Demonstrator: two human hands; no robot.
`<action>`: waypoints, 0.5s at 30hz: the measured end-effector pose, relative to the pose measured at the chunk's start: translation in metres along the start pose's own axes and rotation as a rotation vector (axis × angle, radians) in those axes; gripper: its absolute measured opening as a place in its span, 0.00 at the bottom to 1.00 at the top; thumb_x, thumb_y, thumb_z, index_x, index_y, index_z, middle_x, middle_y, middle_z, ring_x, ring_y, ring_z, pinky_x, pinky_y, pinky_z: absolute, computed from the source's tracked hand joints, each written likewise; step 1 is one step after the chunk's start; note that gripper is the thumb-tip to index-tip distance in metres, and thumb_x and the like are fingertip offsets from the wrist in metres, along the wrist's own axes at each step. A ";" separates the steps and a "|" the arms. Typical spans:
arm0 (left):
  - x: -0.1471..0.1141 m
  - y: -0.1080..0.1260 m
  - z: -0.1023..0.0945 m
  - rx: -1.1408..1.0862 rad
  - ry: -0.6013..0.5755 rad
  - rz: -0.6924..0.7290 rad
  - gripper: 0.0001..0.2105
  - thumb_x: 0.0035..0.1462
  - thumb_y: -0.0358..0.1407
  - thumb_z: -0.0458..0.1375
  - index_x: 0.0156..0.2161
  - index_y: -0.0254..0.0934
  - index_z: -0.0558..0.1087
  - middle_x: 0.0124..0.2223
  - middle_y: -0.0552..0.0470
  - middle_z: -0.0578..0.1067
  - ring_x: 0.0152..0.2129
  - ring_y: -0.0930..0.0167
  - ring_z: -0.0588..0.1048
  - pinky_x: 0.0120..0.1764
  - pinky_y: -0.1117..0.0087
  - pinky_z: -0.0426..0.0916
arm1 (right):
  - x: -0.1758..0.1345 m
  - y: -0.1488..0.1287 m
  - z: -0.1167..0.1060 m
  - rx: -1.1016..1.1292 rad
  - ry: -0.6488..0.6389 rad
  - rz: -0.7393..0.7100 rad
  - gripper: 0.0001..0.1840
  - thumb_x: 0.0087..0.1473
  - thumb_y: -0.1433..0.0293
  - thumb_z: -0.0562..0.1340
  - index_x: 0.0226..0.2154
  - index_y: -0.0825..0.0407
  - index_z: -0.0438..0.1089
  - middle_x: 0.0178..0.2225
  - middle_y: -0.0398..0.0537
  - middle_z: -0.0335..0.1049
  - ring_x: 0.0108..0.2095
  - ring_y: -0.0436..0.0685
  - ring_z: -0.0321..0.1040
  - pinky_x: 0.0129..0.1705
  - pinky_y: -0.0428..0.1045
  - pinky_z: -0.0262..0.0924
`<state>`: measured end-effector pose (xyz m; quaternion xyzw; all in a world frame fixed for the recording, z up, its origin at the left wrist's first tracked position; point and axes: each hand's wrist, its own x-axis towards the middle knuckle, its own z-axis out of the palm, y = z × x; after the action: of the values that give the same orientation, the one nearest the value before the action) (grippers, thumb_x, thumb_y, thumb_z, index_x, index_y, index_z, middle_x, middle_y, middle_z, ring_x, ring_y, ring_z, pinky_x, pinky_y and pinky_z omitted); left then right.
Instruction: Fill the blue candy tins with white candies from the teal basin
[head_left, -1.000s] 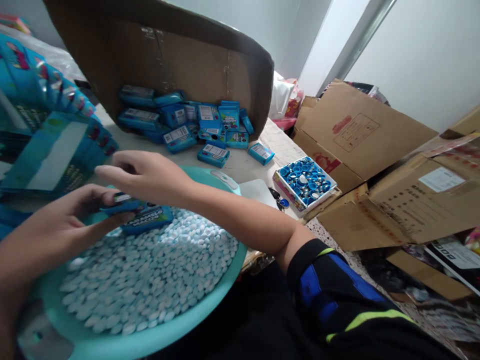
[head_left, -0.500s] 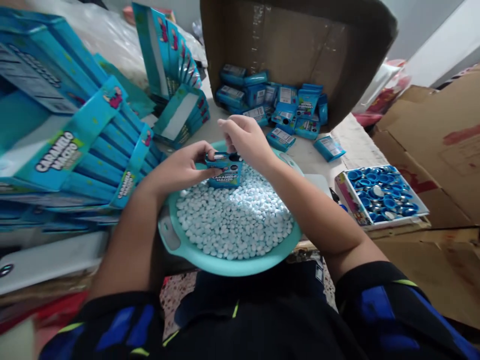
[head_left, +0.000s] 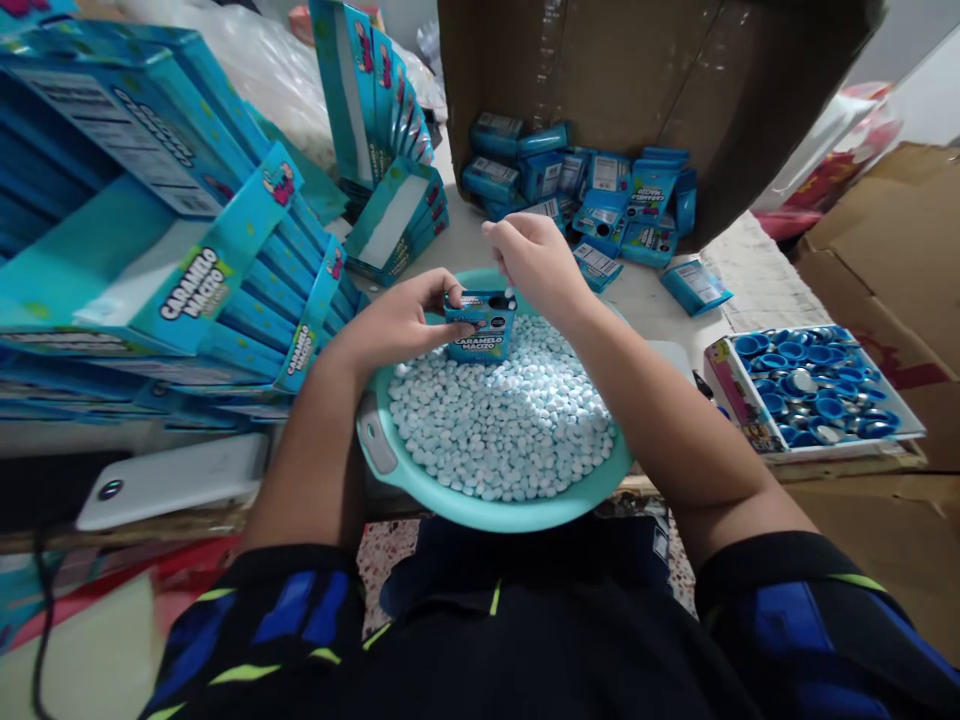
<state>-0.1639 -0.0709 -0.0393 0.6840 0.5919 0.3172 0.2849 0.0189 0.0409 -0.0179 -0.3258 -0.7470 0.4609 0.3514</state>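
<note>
My left hand (head_left: 409,318) grips a small blue candy box (head_left: 480,335) marked "CARAMELO MACIZO", thumb and fingers closed on its left side. The box stands upright over the far part of a turquoise bowl (head_left: 502,514). Small, pale blue and white candies (head_left: 495,430) fill this bowl. Above the box's upper right corner, my right hand (head_left: 536,255) is curled closed. A pale candy (head_left: 510,293) shows just under its fingers at the corner; whatever else lies inside the fist is hidden.
Behind the bowl, a tipped cardboard carton (head_left: 600,70) holds several blue packs (head_left: 649,190). Stacked blue display boxes (head_left: 202,285) crowd the left. A white phone (head_left: 180,482) lies at the left edge. To the right sits a tray (head_left: 814,452) of blue cups (head_left: 829,405).
The whole scene has shifted right in view as the head camera turned left. Both hands keep nearly the same pose around the box.
</note>
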 end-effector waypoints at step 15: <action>0.000 -0.003 -0.001 0.017 -0.019 0.006 0.19 0.58 0.51 0.67 0.42 0.40 0.68 0.43 0.49 0.75 0.43 0.63 0.75 0.47 0.62 0.72 | -0.005 -0.005 0.005 0.013 -0.185 0.054 0.21 0.70 0.66 0.58 0.24 0.48 0.58 0.25 0.42 0.55 0.28 0.51 0.56 0.30 0.49 0.55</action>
<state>-0.1661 -0.0707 -0.0407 0.6911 0.5900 0.3066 0.2835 0.0162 0.0329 -0.0165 -0.2995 -0.7640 0.5032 0.2707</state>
